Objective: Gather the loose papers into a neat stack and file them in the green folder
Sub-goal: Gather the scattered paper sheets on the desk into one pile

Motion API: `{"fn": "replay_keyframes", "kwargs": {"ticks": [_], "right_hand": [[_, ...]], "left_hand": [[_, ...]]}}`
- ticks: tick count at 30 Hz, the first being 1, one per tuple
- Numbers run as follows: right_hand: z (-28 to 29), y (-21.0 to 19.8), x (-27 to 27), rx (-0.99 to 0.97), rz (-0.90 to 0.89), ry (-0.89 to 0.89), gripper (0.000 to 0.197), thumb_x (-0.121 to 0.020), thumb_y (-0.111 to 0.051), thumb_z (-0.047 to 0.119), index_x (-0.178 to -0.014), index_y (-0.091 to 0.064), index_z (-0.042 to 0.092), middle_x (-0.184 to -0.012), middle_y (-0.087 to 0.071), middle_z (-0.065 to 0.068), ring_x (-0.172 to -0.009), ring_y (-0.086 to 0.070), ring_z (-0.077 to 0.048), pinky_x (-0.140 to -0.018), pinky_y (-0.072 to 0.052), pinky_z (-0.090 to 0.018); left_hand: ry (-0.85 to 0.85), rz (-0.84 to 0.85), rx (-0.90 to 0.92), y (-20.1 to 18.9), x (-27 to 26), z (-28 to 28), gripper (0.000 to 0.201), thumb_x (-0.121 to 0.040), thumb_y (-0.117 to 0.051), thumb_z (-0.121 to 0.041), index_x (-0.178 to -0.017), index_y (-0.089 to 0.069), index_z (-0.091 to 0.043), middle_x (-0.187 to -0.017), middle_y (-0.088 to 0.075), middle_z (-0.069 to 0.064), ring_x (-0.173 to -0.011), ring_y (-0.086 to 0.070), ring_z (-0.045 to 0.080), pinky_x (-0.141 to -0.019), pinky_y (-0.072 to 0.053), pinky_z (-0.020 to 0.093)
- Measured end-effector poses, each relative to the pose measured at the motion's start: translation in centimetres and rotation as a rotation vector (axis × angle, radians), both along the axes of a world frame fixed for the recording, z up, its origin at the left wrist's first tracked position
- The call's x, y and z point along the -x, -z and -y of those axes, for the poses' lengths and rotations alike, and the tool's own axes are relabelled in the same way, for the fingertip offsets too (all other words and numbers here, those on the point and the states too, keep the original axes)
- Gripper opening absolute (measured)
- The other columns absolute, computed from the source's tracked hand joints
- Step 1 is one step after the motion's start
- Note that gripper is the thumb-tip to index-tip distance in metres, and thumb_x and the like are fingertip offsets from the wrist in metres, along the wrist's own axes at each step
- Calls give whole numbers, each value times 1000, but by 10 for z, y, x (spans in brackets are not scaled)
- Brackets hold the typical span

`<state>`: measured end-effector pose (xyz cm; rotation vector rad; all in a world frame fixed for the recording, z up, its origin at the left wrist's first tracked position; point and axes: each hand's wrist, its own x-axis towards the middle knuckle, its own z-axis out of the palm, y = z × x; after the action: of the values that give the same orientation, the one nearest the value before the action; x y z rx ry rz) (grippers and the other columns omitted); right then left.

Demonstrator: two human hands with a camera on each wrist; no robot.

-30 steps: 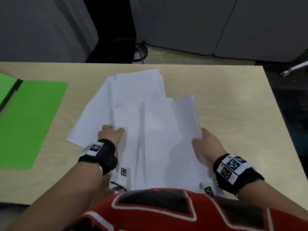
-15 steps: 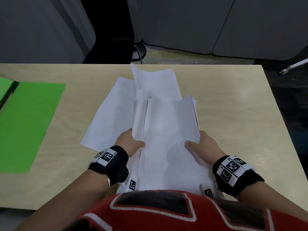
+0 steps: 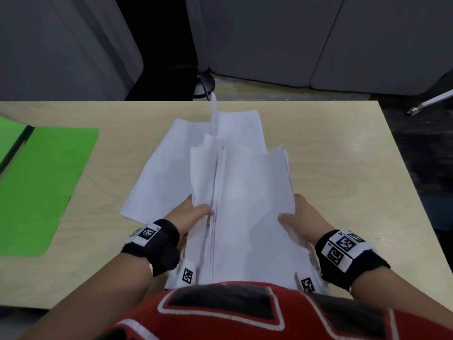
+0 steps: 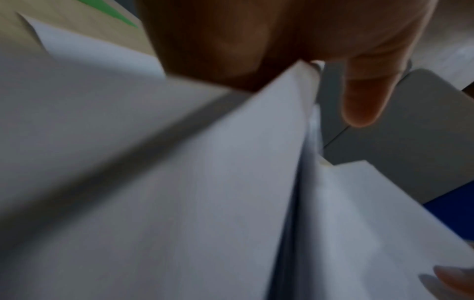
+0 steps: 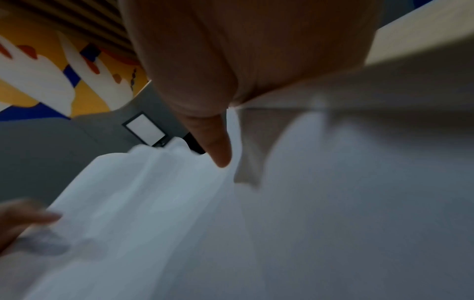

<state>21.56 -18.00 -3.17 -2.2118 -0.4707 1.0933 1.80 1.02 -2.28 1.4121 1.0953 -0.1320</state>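
A loose bundle of white papers (image 3: 247, 192) lies along the middle of the table, its sheets uneven and partly lifted. My left hand (image 3: 196, 213) grips the bundle's left edge, thumb on top; the same papers (image 4: 179, 182) fill the left wrist view under my left hand (image 4: 282, 60). My right hand (image 3: 297, 219) grips the right edge, thumb on top, also seen as my right hand (image 5: 231, 81) on the papers (image 5: 282, 223). One sheet (image 3: 161, 168) lies flat on the table to the left, partly under the bundle. The green folder (image 3: 41, 190) lies open at the table's left.
The light wooden table (image 3: 343, 168) ends at its far edge near grey cabinets (image 3: 269, 40). A red cap brim (image 3: 232, 312) covers the near edge of the view. A metal leg (image 3: 431, 103) shows on the floor at the right.
My left hand has moved right, pushing the left sheets against the bundle. The papers have drawn together into a narrower pile and their far ends have lifted. My right hand has hardly moved.
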Motion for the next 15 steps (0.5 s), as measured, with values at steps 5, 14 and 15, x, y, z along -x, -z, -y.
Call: {"fn": "replay_keyframes", "kwargs": {"ticks": [5, 14, 15], "right_hand": [[-4, 1, 3, 30, -22, -123, 27, -90, -51, 8, -113, -38, 16, -90, -55, 7, -80, -56, -11, -61, -40, -22], [2, -6, -6, -155, -4, 248, 53, -82, -72, 32, -123, -43, 15, -104, -59, 4, -88, -60, -15, -60, -42, -22], [2, -5, -7, -190, -37, 276, 59, -81, -74, 31, -128, -43, 14, -111, -60, 1, -96, -61, -18, -63, -45, -24]], "left_hand": [[65, -122, -160, 11, -13, 4, 69, -64, -82, -38, -122, -53, -16, -114, -66, -2, -102, -63, 19, -94, -47, 33], [26, 66, -31, -7, 3, -5, 36, -65, -77, -12, -100, -70, -17, -92, -77, -3, -89, -72, 11, -84, -52, 28], [15, 71, -11, -7, 6, -6, 40, -63, -77, -12, -102, -70, -16, -93, -77, -1, -90, -72, 12, -84, -51, 29]]}}
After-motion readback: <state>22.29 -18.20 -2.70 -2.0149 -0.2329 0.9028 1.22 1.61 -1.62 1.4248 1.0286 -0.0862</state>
